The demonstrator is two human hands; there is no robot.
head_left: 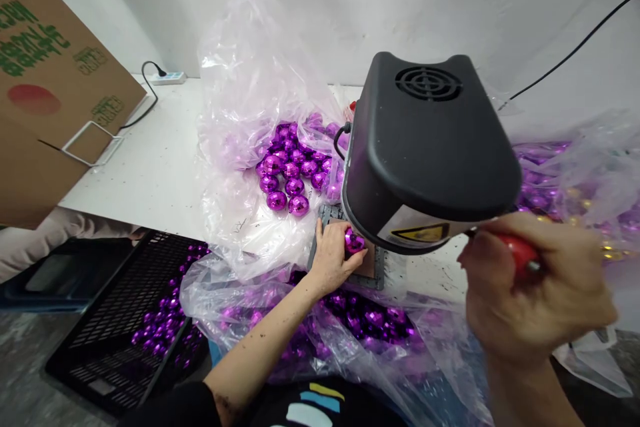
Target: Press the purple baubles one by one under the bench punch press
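My left hand (333,257) pinches a shiny purple faceted ball (354,241) over the base plate (373,276) of a bench machine with a black housing (435,147). A yellow warning label (421,232) is on the housing's lower front. On the right, my right hand (535,287), blurred, is wrapped round the machine's red lever handle (520,259). Behind my left hand, several purple balls (290,170) spill from a clear plastic bag (250,80). The underside of the machine head is hidden.
An open plastic bag of purple balls (373,320) lies before me. To the left stand a black crate (115,353) with more balls and a cardboard box (55,80). More bagged ornaments (545,187) are at the right. A power strip (169,78) sits on the white table (155,173).
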